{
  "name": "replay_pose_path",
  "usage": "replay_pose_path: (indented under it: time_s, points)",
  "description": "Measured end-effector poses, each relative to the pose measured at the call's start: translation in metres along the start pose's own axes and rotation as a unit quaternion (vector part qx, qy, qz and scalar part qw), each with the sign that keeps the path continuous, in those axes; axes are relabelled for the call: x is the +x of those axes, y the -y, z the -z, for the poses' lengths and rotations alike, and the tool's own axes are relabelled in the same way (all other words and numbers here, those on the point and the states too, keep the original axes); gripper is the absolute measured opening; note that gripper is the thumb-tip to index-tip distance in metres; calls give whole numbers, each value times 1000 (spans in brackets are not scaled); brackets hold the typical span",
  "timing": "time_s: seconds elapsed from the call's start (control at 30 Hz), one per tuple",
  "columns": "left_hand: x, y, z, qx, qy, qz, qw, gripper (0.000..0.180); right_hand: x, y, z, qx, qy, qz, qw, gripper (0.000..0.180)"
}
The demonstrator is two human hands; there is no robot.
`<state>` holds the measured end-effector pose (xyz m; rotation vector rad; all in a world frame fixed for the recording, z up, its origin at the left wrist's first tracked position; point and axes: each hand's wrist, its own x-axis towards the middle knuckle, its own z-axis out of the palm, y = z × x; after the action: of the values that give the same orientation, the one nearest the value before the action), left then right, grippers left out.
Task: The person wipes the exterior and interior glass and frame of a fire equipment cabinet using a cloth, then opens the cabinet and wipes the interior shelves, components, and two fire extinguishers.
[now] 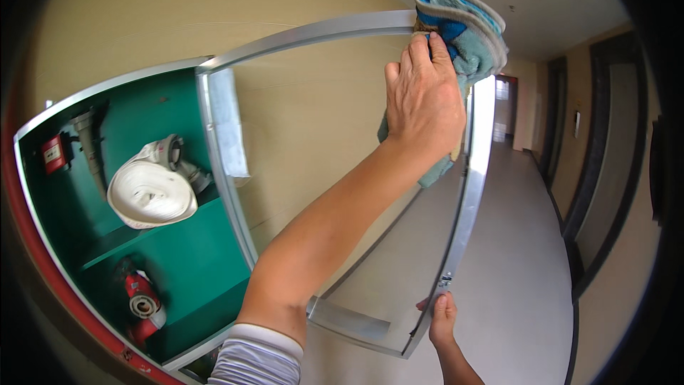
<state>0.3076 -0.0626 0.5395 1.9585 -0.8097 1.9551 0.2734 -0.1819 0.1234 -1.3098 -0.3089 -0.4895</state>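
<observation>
A glazed cabinet door with a silver metal frame (324, 31) stands swung open in front of me. My left hand (426, 96) is raised to its upper right corner, fingers closed on a folded blue-green cloth (479, 50). The cloth wraps over that corner, and part of it hangs down behind my wrist. Lower down, my right hand (443, 317) grips the door's outer edge near a small metal latch (446, 280), thumb on the near side. Its fingers are partly hidden by the frame.
Left of the door is an open green cabinet (178, 249) with a red outer edge. Inside are a rolled white fire hose (151, 189), a nozzle (85, 132), a red box (54, 153) and a red fitting (141, 296). A corridor floor (516, 242) runs back past dark-framed doorways (605, 164).
</observation>
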Motion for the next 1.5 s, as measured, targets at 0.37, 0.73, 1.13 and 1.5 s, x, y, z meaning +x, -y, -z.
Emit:
replay_pose_path:
  time_s: [0.37,0.73,1.13,1.5]
  points:
    - [-22,222,70,280,-53,144,948,58,-1,-3,-6,-2,-28,16,999,43]
    - [-71,379,132,319,1,379,869,50,-11,2,-9,-31,-46,26,998,46]
    - [-180,365,118,348,-32,279,895,45,-1,10,-18,-44,-58,3,997,43]
    - [-207,234,96,246,28,325,913,50,-3,5,-16,-33,-40,6,999,42]
